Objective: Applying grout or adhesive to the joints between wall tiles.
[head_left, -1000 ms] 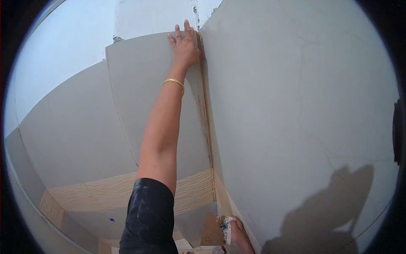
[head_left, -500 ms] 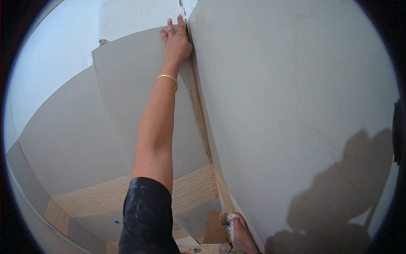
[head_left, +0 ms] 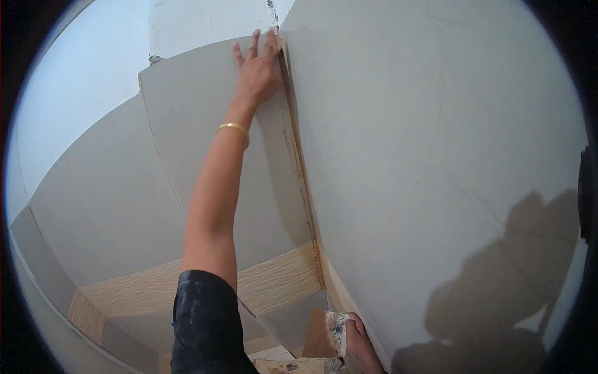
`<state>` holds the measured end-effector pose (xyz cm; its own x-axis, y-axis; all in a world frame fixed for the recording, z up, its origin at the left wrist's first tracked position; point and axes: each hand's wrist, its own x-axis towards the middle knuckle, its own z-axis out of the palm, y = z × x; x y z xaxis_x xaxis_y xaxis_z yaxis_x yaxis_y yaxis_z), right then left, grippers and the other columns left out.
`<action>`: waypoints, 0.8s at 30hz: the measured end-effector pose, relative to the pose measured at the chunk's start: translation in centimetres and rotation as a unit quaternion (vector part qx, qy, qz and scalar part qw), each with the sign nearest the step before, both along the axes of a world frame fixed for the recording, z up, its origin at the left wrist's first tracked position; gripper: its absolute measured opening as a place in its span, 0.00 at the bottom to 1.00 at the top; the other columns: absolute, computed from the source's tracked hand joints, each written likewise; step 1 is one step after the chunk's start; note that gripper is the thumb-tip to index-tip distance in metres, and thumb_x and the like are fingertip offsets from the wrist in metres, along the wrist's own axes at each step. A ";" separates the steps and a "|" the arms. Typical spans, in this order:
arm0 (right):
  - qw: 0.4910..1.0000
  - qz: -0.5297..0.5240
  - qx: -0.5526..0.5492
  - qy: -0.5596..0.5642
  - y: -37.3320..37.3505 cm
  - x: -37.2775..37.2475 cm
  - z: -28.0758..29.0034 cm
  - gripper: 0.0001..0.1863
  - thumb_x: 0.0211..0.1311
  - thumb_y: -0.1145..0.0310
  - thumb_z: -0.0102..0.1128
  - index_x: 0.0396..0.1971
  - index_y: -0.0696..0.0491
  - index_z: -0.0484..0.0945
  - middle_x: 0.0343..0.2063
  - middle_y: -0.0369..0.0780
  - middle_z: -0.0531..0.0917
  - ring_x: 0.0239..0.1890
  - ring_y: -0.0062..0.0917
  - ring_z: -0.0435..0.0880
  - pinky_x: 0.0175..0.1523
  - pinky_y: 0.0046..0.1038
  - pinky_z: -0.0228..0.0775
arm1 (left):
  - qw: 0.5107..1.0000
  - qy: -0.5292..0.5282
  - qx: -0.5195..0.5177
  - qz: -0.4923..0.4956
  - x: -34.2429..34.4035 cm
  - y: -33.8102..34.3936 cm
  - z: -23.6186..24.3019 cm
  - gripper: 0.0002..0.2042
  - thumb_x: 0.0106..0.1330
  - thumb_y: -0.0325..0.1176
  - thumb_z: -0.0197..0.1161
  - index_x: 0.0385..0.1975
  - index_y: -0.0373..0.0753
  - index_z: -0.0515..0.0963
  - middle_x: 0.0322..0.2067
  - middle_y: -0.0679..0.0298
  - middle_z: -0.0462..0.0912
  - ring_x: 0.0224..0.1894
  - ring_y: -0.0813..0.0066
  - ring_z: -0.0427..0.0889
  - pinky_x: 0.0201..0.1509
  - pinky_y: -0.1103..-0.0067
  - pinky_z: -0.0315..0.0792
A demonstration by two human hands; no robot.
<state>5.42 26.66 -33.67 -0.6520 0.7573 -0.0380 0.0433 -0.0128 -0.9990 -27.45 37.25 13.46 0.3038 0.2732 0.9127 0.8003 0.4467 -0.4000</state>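
Note:
My left hand (head_left: 257, 73) is raised high, fingers spread and slightly blurred, against the top of the grey wall panel (head_left: 205, 124) beside the corner. Its thumb side is hidden from view. A gold bangle (head_left: 235, 128) circles the wrist. Below it, a narrow brown corner joint (head_left: 301, 168) runs down between the two grey walls. Low down, my right hand (head_left: 361, 345) is closed on the edge of a flat brown piece (head_left: 316, 335), smeared with white and dark stuff on the side near my fingers. What the piece is exactly, I cannot make out.
A smooth grey wall (head_left: 386, 162) with a faint crack rises on the right, bearing a shadow. A tan wavy-patterned band (head_left: 280, 280) crosses the lower panels. White wall (head_left: 205, 19) shows above the grey panels. A pale yellowish item (head_left: 280, 366) lies at the bottom.
My left hand has shifted a little down and left from the top of the corner, the forearm swinging left with it. My right hand still holds the brown piece, with little movement.

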 end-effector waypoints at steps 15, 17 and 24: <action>0.997 -0.060 0.045 0.010 0.3 -0.5 -1.9 0.17 0.65 0.64 0.38 0.41 0.61 0.70 0.30 0.41 0.74 0.36 0.25 0.71 0.47 0.29 0.66 | 0.999 0.017 0.029 -0.031 -0.5 0.8 2.6 0.37 0.59 0.31 0.50 0.70 0.41 0.46 0.59 0.62 0.73 0.73 0.59 0.48 0.74 0.54 0.33; 0.999 -0.031 -0.002 -0.008 0.2 -0.3 -2.0 0.15 0.66 0.65 0.37 0.40 0.60 0.70 0.32 0.42 0.75 0.39 0.26 0.71 0.50 0.29 0.64 | 0.999 0.025 0.028 -0.020 -0.1 0.7 1.8 0.36 0.59 0.31 0.50 0.70 0.40 0.46 0.58 0.60 0.74 0.73 0.59 0.48 0.74 0.55 0.33; 0.994 0.022 -0.082 0.063 0.9 -0.8 -4.2 0.15 0.64 0.65 0.37 0.38 0.60 0.71 0.30 0.41 0.75 0.36 0.25 0.72 0.46 0.28 0.66 | 0.995 0.011 -0.081 -0.064 -0.5 -2.0 -4.0 0.37 0.59 0.27 0.48 0.71 0.41 0.45 0.63 0.54 0.66 0.73 0.62 0.50 0.74 0.56 0.32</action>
